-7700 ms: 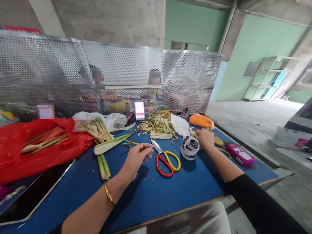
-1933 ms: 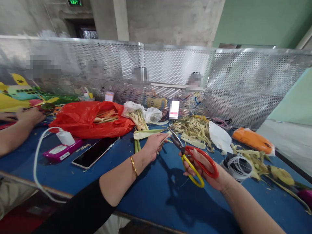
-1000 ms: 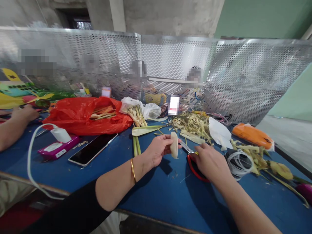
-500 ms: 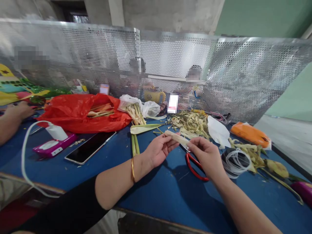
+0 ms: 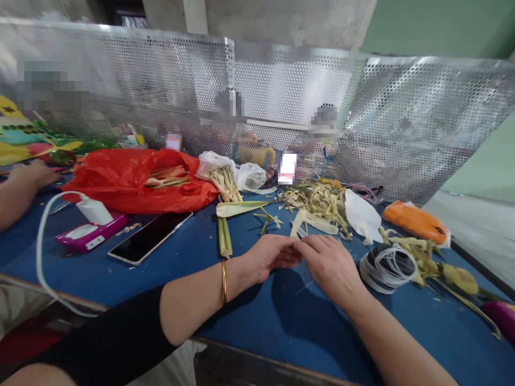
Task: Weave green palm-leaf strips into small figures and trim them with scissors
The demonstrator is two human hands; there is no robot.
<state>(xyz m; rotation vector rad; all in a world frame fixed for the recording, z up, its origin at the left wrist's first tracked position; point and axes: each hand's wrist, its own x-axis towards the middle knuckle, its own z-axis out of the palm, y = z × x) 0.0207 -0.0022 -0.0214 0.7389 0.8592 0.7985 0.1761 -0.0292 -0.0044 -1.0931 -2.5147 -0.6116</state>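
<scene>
My left hand [image 5: 277, 256], below a gold bangle [image 5: 224, 281], is closed with its fingertips pinched together. My right hand [image 5: 332, 265] meets it, thumb and fingers also pinched. A pale strip of dried husk [image 5: 296, 224] sticks up from between the fingertips; its lower end is hidden. Just beyond it, another pale strip [image 5: 322, 225] lies on the blue table. A bit of the scissors' metal blade [image 5: 301, 232] shows beyond the right hand, which covers the red handles. Left of my hands are green-and-pale stalks [image 5: 224, 236] and a broad leaf piece [image 5: 241, 208].
A heap of dry husk shreds [image 5: 317, 201] and white paper [image 5: 362, 214] lie behind. On the right are a wire spool [image 5: 388, 268] and an orange packet [image 5: 416, 222]. Leftward are a phone [image 5: 151, 238], purple power strip [image 5: 94, 233], red bag [image 5: 104, 177] and another person's hand [image 5: 34, 174].
My hands have come together and lowered towards me. The husk strip, earlier stretched between them, now points upward from the joined fingertips. The scissors' red handles have become covered.
</scene>
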